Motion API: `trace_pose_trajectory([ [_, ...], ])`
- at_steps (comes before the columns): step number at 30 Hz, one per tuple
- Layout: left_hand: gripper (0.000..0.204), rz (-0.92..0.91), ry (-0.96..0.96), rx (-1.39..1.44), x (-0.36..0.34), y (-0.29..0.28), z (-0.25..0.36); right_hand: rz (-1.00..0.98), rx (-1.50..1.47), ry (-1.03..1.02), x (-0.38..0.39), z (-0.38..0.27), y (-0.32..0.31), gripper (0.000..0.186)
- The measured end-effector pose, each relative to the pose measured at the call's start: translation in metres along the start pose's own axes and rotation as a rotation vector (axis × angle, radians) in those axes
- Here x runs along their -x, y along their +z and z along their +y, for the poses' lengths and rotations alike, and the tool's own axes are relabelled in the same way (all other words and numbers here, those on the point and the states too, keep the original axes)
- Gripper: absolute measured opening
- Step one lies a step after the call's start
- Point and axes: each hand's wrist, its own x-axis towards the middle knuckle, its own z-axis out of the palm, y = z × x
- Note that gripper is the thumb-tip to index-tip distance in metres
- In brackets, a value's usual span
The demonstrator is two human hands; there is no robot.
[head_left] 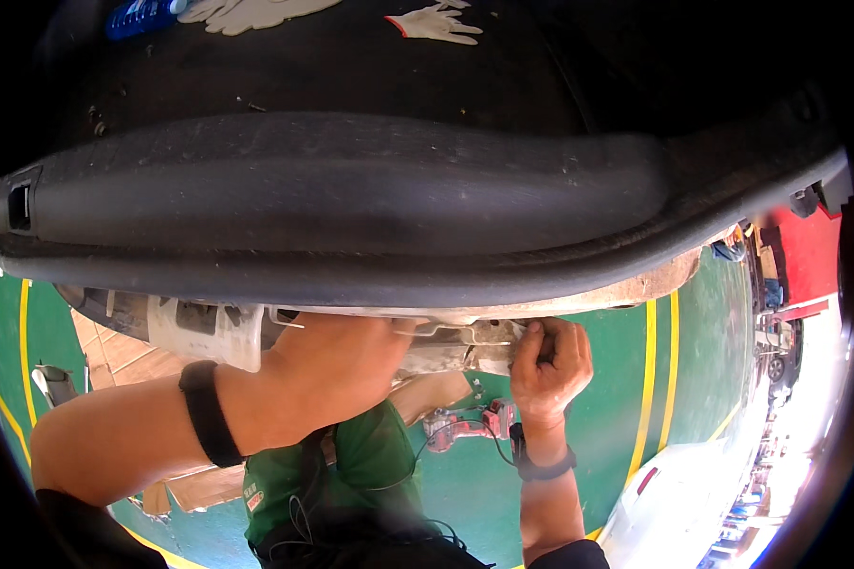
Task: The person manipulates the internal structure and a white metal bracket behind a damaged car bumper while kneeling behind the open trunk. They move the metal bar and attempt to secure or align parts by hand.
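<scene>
The black plastic trim [351,209] of a car's cargo sill spans the view, with a light metal body panel [489,356] below its edge. My left hand [365,351] reaches in under the trim against this panel; its fingers are hidden. A bent metal rod [436,329] shows just right of it. My right hand [552,370] is at the panel's right end, fingers curled and thumb pressed in; whatever they hold is hidden. Left of my left hand hangs a white plastic bracket [228,332].
Red cordless power tools [465,427] and cardboard [114,346] lie on the green floor below. A white bumper cover [674,503] rests at the lower right. Inside the cargo area are white work gloves [436,24], a blue bottle [147,17] and small loose screws [256,107].
</scene>
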Motion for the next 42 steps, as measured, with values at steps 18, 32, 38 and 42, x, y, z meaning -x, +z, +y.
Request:
trace_pose_trajectory([
  [18, 0.025, -0.406, 0.070, 0.080, -0.014, 0.064, -0.060, 0.011, 0.006, 0.001, -0.001, -0.001, -0.001, 0.006],
  [32, 0.019, -0.205, -0.099, 0.085, 0.011, -0.004, -0.024, 0.019, 0.038, -0.024, -0.003, 0.000, -0.002, 0.006],
  [38, 0.018, -0.330, -0.118, 0.108, -0.004, -0.026, 0.000, -0.007, 0.020, -0.020, -0.002, -0.002, -0.002, 0.006],
  [42, 0.023, -0.402, -0.202, 0.101, -0.005, -0.033, 0.007, 0.002, 0.028, -0.021, -0.002, -0.001, -0.001, 0.006],
])
